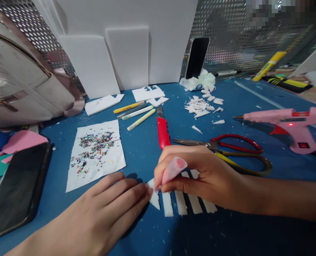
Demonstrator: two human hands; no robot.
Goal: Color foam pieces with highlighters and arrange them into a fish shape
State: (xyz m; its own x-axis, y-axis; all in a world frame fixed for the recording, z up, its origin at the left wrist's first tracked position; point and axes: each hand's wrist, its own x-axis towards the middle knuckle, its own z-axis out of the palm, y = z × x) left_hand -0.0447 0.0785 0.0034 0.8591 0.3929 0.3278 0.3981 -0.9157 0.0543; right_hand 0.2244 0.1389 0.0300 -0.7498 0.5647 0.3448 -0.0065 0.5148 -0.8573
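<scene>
My right hand (197, 177) is closed round a pink marker (172, 170), its tip down on a small white foam piece (154, 197) on the blue table (147, 153). My left hand (112, 204) lies flat with fingers together, its fingertips pressing on the left edge of that piece. Several white foam strips (181, 204) lie side by side under my right hand, partly hidden by it.
Red utility knife (162, 131), scissors (227, 149) and a switched-on pink glue gun (288, 122) lie beyond the right hand. Paper with glitter (95, 153), several markers (136, 113), foam scraps (200, 106), foam sheets (128, 57), a phone (197, 57), a dark tablet (16, 188), a bag (19, 81).
</scene>
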